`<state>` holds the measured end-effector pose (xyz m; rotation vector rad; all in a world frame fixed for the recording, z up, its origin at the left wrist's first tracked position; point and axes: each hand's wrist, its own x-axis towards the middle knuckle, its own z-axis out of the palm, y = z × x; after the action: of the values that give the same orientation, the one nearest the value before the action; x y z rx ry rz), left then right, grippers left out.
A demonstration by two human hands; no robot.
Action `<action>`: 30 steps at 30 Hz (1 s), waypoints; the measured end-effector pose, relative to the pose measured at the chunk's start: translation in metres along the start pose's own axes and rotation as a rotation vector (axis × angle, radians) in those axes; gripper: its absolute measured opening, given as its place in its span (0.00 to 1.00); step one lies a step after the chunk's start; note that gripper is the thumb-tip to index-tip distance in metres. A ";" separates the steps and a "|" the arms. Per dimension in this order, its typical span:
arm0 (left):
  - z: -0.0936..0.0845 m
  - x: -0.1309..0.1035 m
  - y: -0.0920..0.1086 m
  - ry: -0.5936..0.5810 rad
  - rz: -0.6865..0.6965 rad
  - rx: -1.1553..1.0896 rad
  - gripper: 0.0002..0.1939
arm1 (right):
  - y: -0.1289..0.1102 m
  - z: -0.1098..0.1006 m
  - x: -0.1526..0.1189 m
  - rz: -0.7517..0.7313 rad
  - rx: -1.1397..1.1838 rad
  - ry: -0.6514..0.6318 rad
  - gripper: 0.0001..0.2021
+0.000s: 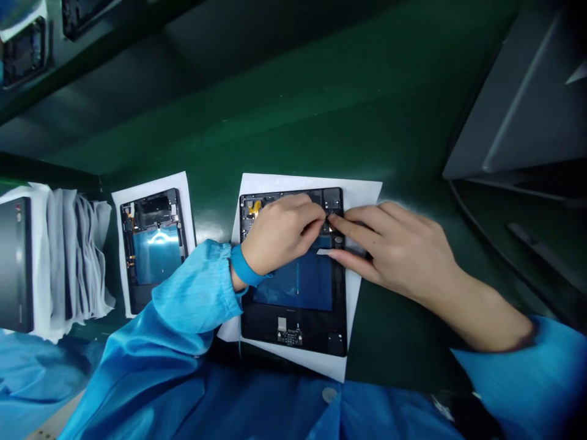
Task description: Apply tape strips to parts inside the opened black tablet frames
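An opened black tablet housing (339, 305) lies on white paper (367, 190) in front of me, its circuit parts and blue-filmed battery (293, 287) exposed. Over its upper part, my left hand (284, 232) is closed in a pinch near the top right; what the fingertips hold, if anything, is hidden. From the right comes my right hand (394, 244), its index fingertip touching the housing beside the left fingertips. Its thumb lies lower, apart from the index finger, at a small white strip (323, 252) over the battery's upper right. A blue band (245, 267) circles my left wrist.
A second opened tablet (137, 293) lies on paper to the left. Farther left, a dark panel (16, 269) stands beside upright layers of white sheets (68, 263). A grey object (523, 98) and a cable (495, 244) are at the right. More devices sit top left.
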<state>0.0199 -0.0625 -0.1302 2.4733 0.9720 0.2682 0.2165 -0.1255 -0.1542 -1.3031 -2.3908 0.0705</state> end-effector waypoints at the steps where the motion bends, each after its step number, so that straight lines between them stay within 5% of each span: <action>1: 0.000 0.001 -0.001 0.006 -0.011 -0.037 0.07 | 0.000 0.000 0.000 0.006 0.002 -0.009 0.21; 14: 0.005 0.002 -0.006 0.005 -0.022 -0.083 0.07 | -0.001 0.003 0.006 0.174 -0.105 0.088 0.09; 30: 0.009 0.002 -0.008 0.055 0.002 -0.074 0.08 | -0.002 0.009 0.014 0.094 -0.217 0.091 0.07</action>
<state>0.0198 -0.0599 -0.1420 2.4118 0.9642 0.3680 0.2050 -0.1137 -0.1569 -1.4823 -2.3099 -0.2223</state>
